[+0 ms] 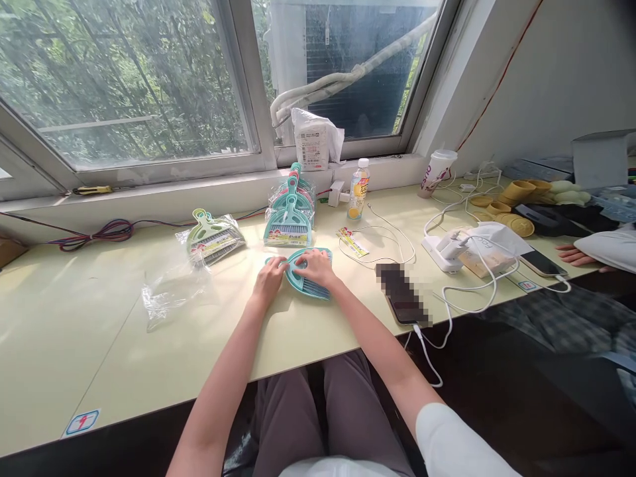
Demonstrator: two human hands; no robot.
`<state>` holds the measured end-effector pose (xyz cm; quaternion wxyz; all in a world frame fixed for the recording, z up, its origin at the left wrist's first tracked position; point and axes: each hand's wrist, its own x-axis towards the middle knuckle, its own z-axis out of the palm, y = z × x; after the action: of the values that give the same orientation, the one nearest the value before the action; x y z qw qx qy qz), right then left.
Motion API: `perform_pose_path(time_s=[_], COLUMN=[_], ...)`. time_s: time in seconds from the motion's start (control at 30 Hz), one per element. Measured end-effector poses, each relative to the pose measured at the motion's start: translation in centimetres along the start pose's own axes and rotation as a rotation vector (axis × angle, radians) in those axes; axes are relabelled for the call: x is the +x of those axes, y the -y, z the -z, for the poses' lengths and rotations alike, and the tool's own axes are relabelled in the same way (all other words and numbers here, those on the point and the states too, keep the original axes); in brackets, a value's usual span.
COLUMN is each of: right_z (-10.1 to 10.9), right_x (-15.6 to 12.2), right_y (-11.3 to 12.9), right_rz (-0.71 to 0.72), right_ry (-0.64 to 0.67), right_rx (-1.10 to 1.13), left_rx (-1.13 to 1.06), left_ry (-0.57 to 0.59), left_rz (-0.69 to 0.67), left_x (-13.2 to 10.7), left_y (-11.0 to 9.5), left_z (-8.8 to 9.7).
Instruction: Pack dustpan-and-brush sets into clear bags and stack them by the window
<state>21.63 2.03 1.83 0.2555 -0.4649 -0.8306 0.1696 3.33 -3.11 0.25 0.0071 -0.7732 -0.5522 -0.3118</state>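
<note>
A teal mini dustpan with a small brush (312, 286) lies on the pale yellow table (99, 344) straight ahead of me. My left hand (269, 278) rests on its left end, fingers curled around the handle. My right hand (315, 265) lies on top of the pan with fingers bent, pressing on it. Behind them stands a stack of bagged teal dustpan sets (289, 215), and a green bagged set (213, 240) lies to the left. An empty clear plastic bag (171, 295) lies left of my hands.
A phone (403, 295) on a white cable lies at the right. Further right are a white power strip (447, 250), a drink bottle (358, 190), a cup (436, 173), a paper label (352, 241) and yellow lids (517, 224). Another person's hand (571, 254) rests at the far right.
</note>
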Motion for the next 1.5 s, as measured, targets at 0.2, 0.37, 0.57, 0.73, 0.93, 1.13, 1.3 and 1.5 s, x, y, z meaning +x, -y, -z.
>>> perform_pose_path(time_s=[0.2, 0.37, 0.57, 0.73, 0.93, 1.13, 1.3, 1.5], right_z=[0.0, 0.2, 2.0, 1.6, 1.0, 2.2, 0.7, -1.5], right_x=[-0.1, 0.3, 1.0, 0.8, 1.0, 0.9, -0.1, -0.7], right_y=[1.0, 0.2, -5.6, -8.5, -8.8, -6.2, -0.6, 1.5], right_rz=[-0.185, -0.123, -0.442, -0.517, -0.405, -0.350, 0.034, 0.238], right_ry=[-0.384, -0.402, -0.507, -0.253, -0.418, -0.625, -0.528, -0.208], right_rx=[0.092, 0.135, -0.151, -0.197, -0.020, 0.199, 0.313, 0.223], left_rx=[-0.733, -1.134, -1.146, -1.169, -1.207, -1.226, -1.279, -1.375], left_ry=[-0.156, 0.139, 0.040, -0.066, -0.153, -0.147, -0.087, -0.087], left_rz=[0.359, 0.502, 0.709, 0.751, 0.846, 0.791, 0.720, 0.657], left_x=[0.6, 0.8, 0.8, 0.5, 0.5, 0.6, 0.8, 0.6], left_y=[-2.2, -3.3, -1.0, 0.6, 1.3, 1.0, 0.8, 0.9], left_z=[-0.1, -0.3, 1.1, 1.4, 1.8, 1.8, 1.2, 1.8])
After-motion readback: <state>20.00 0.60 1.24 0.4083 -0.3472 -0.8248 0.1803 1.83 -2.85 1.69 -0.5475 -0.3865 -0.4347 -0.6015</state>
